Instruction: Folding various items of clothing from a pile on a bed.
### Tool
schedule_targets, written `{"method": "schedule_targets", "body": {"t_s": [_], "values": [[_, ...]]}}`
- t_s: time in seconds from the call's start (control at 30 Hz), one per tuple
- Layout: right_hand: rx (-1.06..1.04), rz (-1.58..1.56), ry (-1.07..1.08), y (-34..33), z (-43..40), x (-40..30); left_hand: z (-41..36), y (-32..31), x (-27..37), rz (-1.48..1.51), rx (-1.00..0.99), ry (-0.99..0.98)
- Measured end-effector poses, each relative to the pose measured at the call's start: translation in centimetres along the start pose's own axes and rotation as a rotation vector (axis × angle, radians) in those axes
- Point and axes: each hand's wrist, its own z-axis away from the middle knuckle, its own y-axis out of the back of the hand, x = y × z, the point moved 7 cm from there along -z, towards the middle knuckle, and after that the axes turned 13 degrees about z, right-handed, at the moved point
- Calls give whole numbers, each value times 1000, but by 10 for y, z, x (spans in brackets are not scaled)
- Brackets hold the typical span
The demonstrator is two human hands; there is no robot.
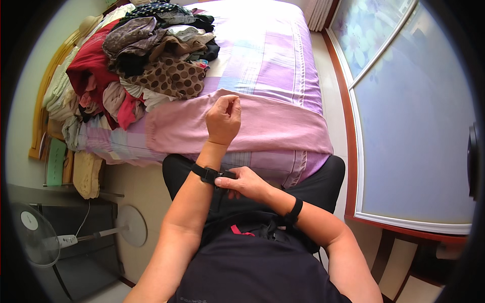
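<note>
My left hand (224, 117) is raised over a pink garment (273, 125), with its fingers curled closed and nothing seen in them. That garment lies spread across the near end of the bed (250, 72). Around my left wrist sits a black strap with a small black device (209, 175). My right hand (242, 183) pinches the device's side part between thumb and fingers; some fingertips are hidden beneath it. Another black wrist strap (295, 210) is on my right forearm, near the wrist. Both hands are in front of my black-clad lap.
A large heap of mixed clothes (166, 75) covers the bed's left side. On the floor at lower left stands a fan (34, 235) beside a dark cabinet (87, 246). Frosted sliding doors (413, 132) in a white and red-brown frame line the right side.
</note>
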Motion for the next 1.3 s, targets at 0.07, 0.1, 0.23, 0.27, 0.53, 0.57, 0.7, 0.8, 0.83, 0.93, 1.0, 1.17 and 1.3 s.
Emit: {"method": "schedule_targets", "body": {"t_s": [0.07,0.1,0.23,0.27,0.53,0.57,0.7,0.8,0.83,0.93,1.0,1.17,1.3], "values": [[-39,6,3,0,2,-2,-9,-2,12,21,11,-60],[-77,7,1,-2,3,-3,-12,-3,15,17,25,-68],[-138,-90,40,-4,4,-4,-23,-9,12,218,96,180],[-153,-112,25,-2,3,-1,-27,-17,32,65,-2,-19],[-185,24,104,9,12,-9,18,-74,89,-82,-672,-312],[-172,31,145,8,12,-10,29,-79,80,-115,-790,-290],[-130,-10,164,8,17,-7,41,-81,61,-49,-781,-94],[-130,-84,135,7,16,-6,33,-80,53,59,-697,-80],[-139,-54,131,9,12,0,26,-79,53,19,-685,-87],[-153,34,94,7,3,-9,1,-52,42,-18,-498,-159],[-127,68,50,11,-2,-7,-11,-36,36,-65,-436,-39],[-7,284,119,38,-3,-5,-15,-5,24,-94,-375,24],[346,770,150,83,8,0,8,13,10,-86,-368,117]]}}
